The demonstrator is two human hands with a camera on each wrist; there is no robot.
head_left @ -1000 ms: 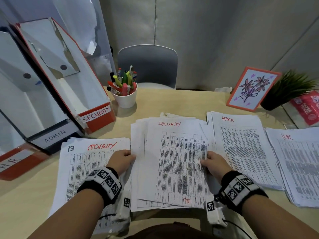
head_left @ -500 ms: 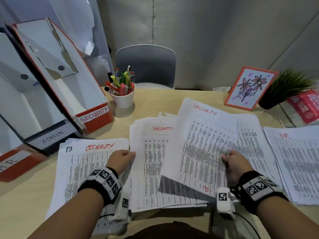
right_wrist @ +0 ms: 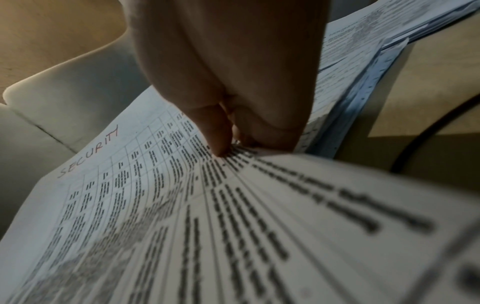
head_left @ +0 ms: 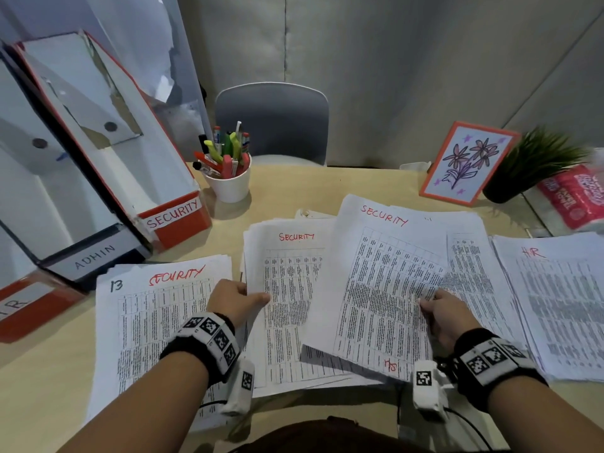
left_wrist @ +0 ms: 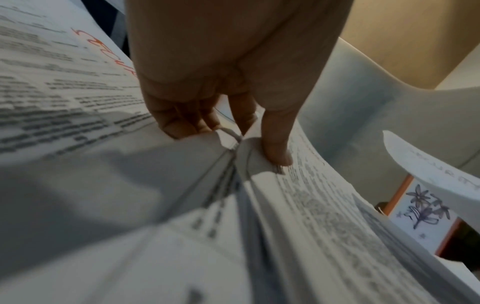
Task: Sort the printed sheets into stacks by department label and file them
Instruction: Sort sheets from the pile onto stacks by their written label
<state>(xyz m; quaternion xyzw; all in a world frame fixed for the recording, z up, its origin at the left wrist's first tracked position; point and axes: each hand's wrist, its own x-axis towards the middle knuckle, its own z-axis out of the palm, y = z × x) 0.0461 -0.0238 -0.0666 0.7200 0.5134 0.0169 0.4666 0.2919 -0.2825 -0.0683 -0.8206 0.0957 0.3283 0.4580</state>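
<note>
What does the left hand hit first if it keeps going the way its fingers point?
Probably the middle pile: the left hand already pinches that pile's left edge, thumb pointing right across its top SECURITY page. Beyond that lies the lifted SECURITY sheet the right hand holds, though height there is unclear.

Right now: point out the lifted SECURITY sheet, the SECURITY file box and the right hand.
lifted SECURITY sheet [head_left: 376, 282], head view, printed table area.
SECURITY file box [head_left: 173, 212], head view, white front label.
right hand [head_left: 444, 318], head view, back of hand.
</note>
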